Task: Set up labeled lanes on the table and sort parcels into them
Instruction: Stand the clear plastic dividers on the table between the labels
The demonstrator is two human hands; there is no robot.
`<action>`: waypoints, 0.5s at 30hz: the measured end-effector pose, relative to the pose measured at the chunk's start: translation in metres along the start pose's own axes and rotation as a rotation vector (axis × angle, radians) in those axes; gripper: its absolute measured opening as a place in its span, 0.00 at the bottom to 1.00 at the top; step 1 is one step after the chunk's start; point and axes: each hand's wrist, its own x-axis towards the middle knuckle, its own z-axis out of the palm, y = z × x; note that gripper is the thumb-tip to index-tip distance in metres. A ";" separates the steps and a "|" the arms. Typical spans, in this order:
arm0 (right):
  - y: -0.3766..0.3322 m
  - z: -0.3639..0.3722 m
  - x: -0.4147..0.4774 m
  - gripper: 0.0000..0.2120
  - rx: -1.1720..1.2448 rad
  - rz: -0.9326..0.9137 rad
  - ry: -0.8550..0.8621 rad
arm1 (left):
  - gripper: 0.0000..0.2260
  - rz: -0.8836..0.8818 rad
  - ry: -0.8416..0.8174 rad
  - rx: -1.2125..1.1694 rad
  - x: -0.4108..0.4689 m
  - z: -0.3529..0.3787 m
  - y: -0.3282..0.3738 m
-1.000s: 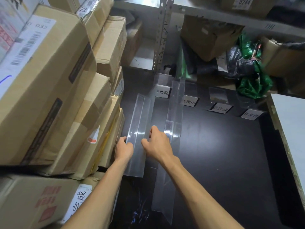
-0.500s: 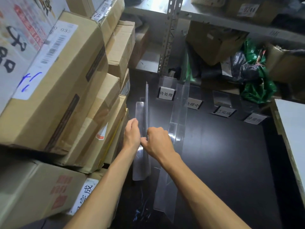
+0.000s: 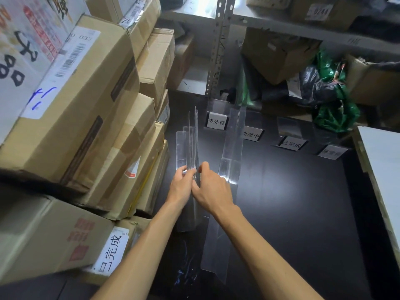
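Our left hand (image 3: 181,187) and right hand (image 3: 213,191) pinch the clear divider (image 3: 187,146), apparently upright; we should seat it on the tabletop (image 3: 303,202) parallel to the neighbouring divider (image 3: 231,148).

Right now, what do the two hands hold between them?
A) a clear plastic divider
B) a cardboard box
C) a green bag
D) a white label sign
A: the left hand and the right hand both pinch the near part of the clear plastic divider, which stands on the black table.
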 end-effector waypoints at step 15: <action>0.008 -0.008 -0.012 0.26 0.114 0.054 -0.157 | 0.21 0.047 0.163 0.219 -0.008 -0.003 0.004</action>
